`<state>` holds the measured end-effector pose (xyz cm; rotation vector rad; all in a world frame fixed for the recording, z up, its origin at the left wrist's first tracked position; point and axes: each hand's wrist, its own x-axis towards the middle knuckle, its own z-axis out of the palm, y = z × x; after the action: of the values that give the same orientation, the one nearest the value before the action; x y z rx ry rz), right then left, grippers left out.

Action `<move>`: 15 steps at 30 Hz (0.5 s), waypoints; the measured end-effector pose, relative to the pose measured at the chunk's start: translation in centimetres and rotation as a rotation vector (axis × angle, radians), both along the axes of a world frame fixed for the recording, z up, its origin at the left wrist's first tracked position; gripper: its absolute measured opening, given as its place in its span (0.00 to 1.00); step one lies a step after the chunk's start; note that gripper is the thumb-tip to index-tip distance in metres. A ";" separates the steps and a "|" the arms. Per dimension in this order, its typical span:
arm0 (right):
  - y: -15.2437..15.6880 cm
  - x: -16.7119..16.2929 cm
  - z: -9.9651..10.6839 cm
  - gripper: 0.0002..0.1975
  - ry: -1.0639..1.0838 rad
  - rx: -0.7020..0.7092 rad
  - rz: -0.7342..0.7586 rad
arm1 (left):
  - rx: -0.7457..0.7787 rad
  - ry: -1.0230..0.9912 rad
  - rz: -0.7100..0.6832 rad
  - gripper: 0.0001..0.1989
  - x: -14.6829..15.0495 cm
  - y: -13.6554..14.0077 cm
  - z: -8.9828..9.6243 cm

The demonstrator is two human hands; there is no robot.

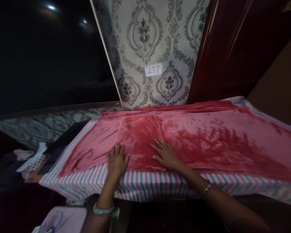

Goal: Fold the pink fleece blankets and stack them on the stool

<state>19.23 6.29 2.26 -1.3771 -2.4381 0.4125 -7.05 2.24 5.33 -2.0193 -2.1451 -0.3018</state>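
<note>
A red plush blanket (203,139) is spread over a table, with one section folded over on itself toward the left. My left hand (117,161) lies on the blanket at the left edge of that folded section, fingers spread and pointing away from me. On the fold's right edge rests my right hand (167,155), flat with its fingers apart. Both palms touch the plush surface, and neither hand grips anything. Beneath the blanket, a striped cloth (147,183) in pink, grey and white hangs over the table's front edge.
A large dark screen (48,58) stands behind at the left. Patterned wallpaper (145,35) carries a paper label (153,69) reading 277. A dark red cabinet (223,48) is at the back right. Folded fabrics (35,163) lie left, and a pink stool-like surface (65,218) is at lower left.
</note>
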 end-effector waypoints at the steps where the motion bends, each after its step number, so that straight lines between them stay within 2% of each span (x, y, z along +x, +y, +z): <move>1: 0.0 0.1 -0.2 0.31 0.012 0.005 0.009 | 0.026 -0.050 0.022 0.28 -0.7 0.0 -0.2; 5: 0.4 0.2 -1.4 0.32 0.089 0.067 -0.016 | 0.014 -0.316 0.127 0.30 -3.7 1.0 -0.5; 9: 1.3 0.2 -2.8 0.36 0.200 0.102 -0.130 | -0.081 -0.532 0.205 0.25 -5.7 2.2 -0.2; 12: 1.8 -0.3 -3.1 0.37 0.226 0.063 -0.169 | -0.038 -0.689 0.215 0.18 -6.3 2.5 -0.3; 15: 1.9 -1.1 -2.8 0.36 0.239 0.063 -0.171 | 0.057 -0.895 0.212 0.21 -6.7 2.0 -0.8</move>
<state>18.14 8.18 -0.52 -1.4088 -2.1067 0.4281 -13.78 4.23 4.53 -1.7690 -2.7229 -1.4312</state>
